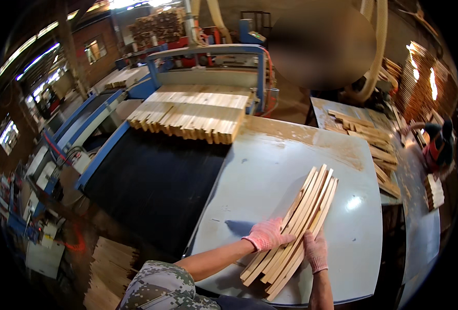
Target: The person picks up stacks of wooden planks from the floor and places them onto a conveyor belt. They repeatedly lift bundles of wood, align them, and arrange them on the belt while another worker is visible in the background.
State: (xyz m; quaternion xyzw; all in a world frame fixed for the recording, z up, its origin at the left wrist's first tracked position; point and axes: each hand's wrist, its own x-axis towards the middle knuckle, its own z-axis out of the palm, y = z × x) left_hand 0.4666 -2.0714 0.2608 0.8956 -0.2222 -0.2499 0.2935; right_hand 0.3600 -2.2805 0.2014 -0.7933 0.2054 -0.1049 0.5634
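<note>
Head view: a bundle of long wooden strips [307, 212] lies aslant on the grey bench [342, 150], its far end leaning right, its near end close to the rounded front edge. Both hands wear pinkish gloves. The left hand [266, 235] grips the bundle's left side, thumb reaching across the top; the right hand [317, 250] closes on the right side, thumb along the upper edge. The fingers of both are clamped on the strips, though their tips are partly hidden by the wood. The strip ends are uneven, and some strips fan slightly apart at the near end.

Left of the bench, beside its edge, runs a black belt [156, 181]. A broad row of boards [187, 111] covers the belt's far part and overlaps the bench's corner, with a blue frame [208, 50] rising behind. Sawdust [301, 137] is spread over the bench's far side. Right, past a dark gap, loose offcuts [373, 139] crowd a side table [324, 107]; beyond, a co-worker [438, 147] bends over a long table [420, 227] bearing a pale block [434, 192]. Lower left, a jagged stack [107, 274] sits beside the camouflage-patterned clothing [156, 284], which hides part of the foreground.
</note>
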